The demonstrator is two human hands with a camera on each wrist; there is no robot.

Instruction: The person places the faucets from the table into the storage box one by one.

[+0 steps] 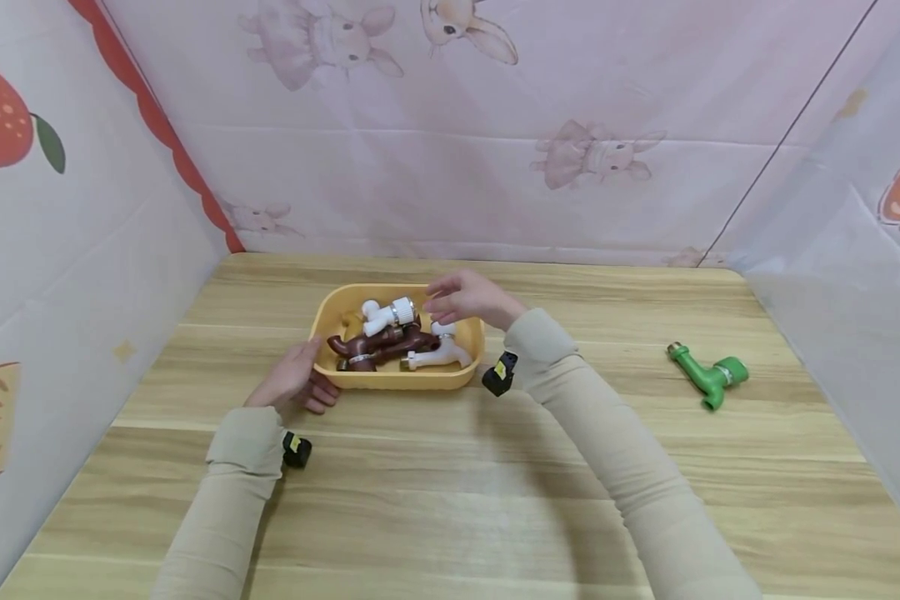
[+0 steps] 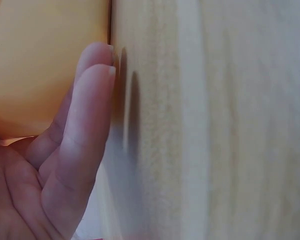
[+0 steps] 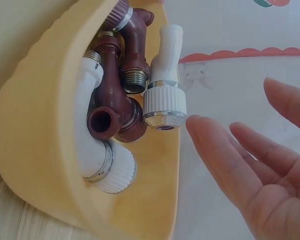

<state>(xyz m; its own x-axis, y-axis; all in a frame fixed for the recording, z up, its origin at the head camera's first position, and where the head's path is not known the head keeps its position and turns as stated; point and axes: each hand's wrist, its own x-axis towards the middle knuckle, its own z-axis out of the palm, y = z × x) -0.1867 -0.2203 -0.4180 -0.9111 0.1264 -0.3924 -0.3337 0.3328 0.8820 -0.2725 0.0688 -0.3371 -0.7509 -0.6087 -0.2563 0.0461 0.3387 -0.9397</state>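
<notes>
A yellow plastic basin (image 1: pixel 397 382) holds several plastic water taps. On top of the pile lies a white tap (image 1: pixel 390 315); dark brown taps (image 1: pixel 397 343) lie under it, and another white tap (image 1: pixel 441 354) is at the basin's right. Part of a yellow-brown tap (image 1: pixel 351 323) shows at the left. My left hand (image 1: pixel 294 379) rests at the basin's left end, its straight fingers (image 2: pixel 87 120) along the outer wall. My right hand (image 1: pixel 468 298) is over the basin's back right part, fingers loosely spread, holding nothing. In the right wrist view, a fingertip is close beside the upper white tap (image 3: pixel 165 102).
A green tap (image 1: pixel 708 377) lies on the wooden table (image 1: pixel 420 483) well to the right of the basin. Printed cloth walls (image 1: pixel 450 192) enclose the table at the back and both sides. Small black cameras (image 1: pixel 500 373) sit on both wrists.
</notes>
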